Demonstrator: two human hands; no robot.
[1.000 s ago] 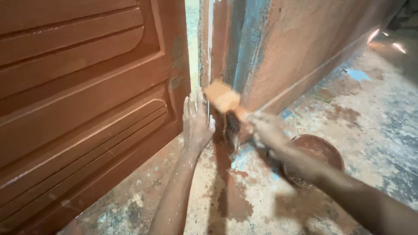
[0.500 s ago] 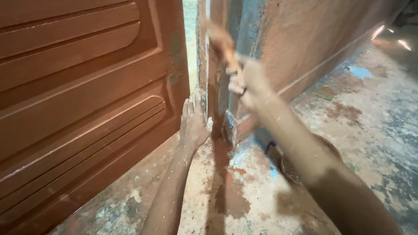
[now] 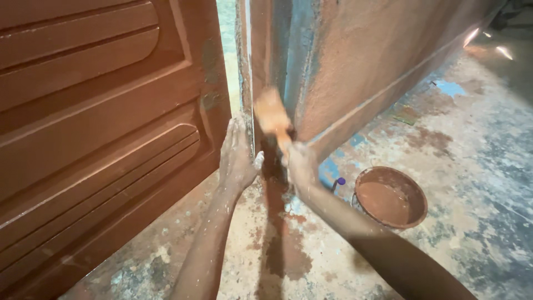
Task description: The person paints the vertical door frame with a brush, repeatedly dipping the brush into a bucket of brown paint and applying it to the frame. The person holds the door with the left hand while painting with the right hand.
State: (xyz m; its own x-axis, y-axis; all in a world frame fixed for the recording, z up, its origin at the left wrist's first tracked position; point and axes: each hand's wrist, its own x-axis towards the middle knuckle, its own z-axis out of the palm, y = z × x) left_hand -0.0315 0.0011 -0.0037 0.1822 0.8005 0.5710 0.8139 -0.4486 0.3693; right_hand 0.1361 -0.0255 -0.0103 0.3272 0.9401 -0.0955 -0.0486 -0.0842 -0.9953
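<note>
My right hand (image 3: 300,164) grips the handle of a wide paintbrush (image 3: 271,115) whose bristles, wet with brown paint, press against the door frame post (image 3: 265,66) low down. The brush is blurred from motion. My left hand (image 3: 236,158) lies flat with fingers together against the lower edge of the brown panelled door (image 3: 105,128), just left of the post. Both hands and forearms are speckled with pale paint.
A round bowl of brown paint (image 3: 390,197) sits on the floor to the right of my right arm. A brown-painted wall (image 3: 377,50) runs back to the right. The concrete floor (image 3: 466,166) is stained with brown and blue patches.
The brush rose high up the post half a second ago and has come back down to the lower part. My left hand has stayed on the door edge.
</note>
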